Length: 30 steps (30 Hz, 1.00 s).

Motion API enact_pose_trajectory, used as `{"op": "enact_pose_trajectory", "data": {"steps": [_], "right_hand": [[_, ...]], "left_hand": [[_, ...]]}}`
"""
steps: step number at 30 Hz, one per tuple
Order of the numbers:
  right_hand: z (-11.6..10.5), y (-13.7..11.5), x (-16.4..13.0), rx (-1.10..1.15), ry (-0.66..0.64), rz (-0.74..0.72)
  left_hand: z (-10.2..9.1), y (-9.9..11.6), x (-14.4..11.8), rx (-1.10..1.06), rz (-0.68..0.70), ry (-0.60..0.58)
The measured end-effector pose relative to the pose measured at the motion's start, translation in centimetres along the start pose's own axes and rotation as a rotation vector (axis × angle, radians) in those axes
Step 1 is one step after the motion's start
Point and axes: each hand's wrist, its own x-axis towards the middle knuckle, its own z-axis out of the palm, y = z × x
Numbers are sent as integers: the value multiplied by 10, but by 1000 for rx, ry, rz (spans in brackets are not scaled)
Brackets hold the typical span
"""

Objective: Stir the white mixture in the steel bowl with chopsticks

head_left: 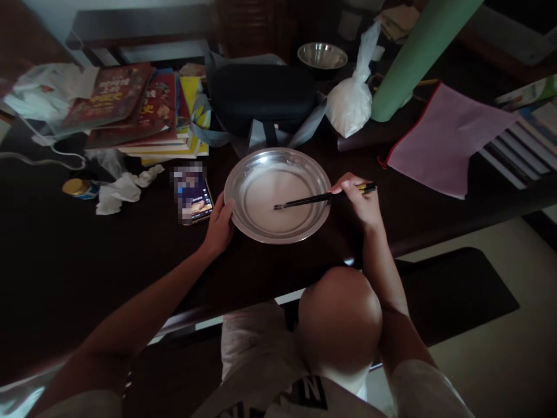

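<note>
Knee raised nearest; both hands work at the metal plate [243, 223] on the table [87, 261].
Right hand [359, 203] pinches chopsticks [324, 198], tips in thin white batter [274, 197]; left hand [221, 223], fingers curled, grips the rim. Plate likely light, slippery: hold by the rim.

Illumination was dim overall. The dark worktop [65, 261] swallowed detail in shadow. The steel plate [243, 217] returned a soft sheen along its rim, the brightest item at centre. Paler light fell on the floor [500, 360] at lower right. Wide-angle distortion bowed the frame edges. The phone [194, 194] screen was pixelated. The upper-left corner was blurred.
</note>
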Motion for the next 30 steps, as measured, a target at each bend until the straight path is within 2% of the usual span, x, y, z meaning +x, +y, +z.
{"op": "enact_pose_trajectory", "data": {"steps": [2,6,10,15,20,25,30], "right_hand": [[0,-1,1,-28,-3,-15],[1,-3,1,7,83,-1],[1,-2,0,-15,-4,5],[0,-1,0,-2,76,6],[0,-1,0,-4,-8,-1],[0,-2,0,-3,92,14],[1,-2,0,-21,2,2]], "left_hand": [[0,1,0,-1,4,2],[1,1,0,-18,-19,-5],[0,0,0,-15,-11,4],[1,1,0,-23,-15,13],[2,1,0,-18,-16,32],[1,-1,1,-6,-2,5],[1,-1,1,2,-5,6]]}}
